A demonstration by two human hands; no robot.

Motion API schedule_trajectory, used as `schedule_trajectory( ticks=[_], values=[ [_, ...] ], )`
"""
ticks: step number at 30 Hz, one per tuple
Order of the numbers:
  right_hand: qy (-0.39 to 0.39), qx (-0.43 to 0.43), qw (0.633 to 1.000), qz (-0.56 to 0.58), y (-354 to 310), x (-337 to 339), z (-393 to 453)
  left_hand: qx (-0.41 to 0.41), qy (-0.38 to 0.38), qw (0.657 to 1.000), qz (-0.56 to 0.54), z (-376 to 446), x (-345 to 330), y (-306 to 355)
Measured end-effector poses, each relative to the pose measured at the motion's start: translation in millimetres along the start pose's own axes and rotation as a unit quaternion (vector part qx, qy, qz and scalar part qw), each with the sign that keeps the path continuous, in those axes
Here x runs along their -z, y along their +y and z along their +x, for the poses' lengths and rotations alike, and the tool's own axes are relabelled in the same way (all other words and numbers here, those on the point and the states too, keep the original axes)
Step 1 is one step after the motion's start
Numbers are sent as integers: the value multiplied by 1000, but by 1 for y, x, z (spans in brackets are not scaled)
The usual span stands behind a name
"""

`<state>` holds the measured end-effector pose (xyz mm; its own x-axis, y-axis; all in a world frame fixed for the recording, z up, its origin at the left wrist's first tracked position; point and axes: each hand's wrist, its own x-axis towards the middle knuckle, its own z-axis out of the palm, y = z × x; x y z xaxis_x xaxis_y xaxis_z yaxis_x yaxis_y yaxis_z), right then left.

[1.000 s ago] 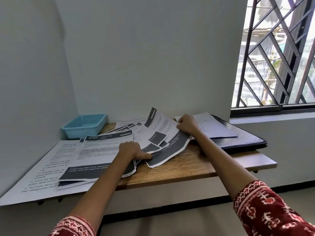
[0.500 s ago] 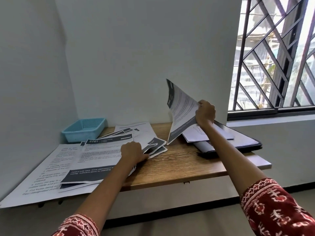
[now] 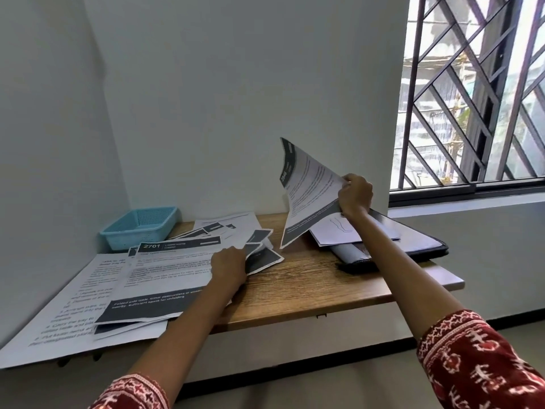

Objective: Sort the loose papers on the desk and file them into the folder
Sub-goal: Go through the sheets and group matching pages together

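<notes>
On the desk (image 3: 309, 290) by the window, the right hand (image 3: 354, 195) pinches a sheet (image 3: 309, 196) upright over the folder (image 3: 413, 240) (likely to file it), while the left hand (image 3: 228, 267), fingers curled, pins the pile (image 3: 165, 278) left of the folder.

Blue mesh basket (image 3: 139, 228) at the wall; barred window (image 3: 472, 90) right.

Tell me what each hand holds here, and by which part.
The right hand grips a lifted printed sheet at its right edge. The left hand rests on the paper pile; a grip cannot be told.
</notes>
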<state>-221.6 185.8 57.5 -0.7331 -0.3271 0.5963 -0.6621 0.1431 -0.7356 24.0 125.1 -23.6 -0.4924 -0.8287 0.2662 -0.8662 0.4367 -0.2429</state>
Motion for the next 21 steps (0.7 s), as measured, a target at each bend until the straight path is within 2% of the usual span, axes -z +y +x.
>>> schedule_trajectory(
  ticks=[4,7,10,14,19,21],
  values=[
    [-2,-16,1000,18,2,4,4,59,25,992,-108,0,2,-12],
    [-32,-27,998,38,-2,3,0,104,26,978,-181,1,11,-23],
    [-100,-46,991,77,-1,-9,-7,119,40,964,-234,2,20,-36],
    [-191,-29,978,74,-6,-40,-29,120,61,950,-281,1,28,-52],
    [-263,-22,961,77,-22,-93,-70,112,97,950,-275,1,30,-49],
    [-325,-45,937,118,-29,-109,-86,102,83,953,-274,2,25,-41]
  ],
)
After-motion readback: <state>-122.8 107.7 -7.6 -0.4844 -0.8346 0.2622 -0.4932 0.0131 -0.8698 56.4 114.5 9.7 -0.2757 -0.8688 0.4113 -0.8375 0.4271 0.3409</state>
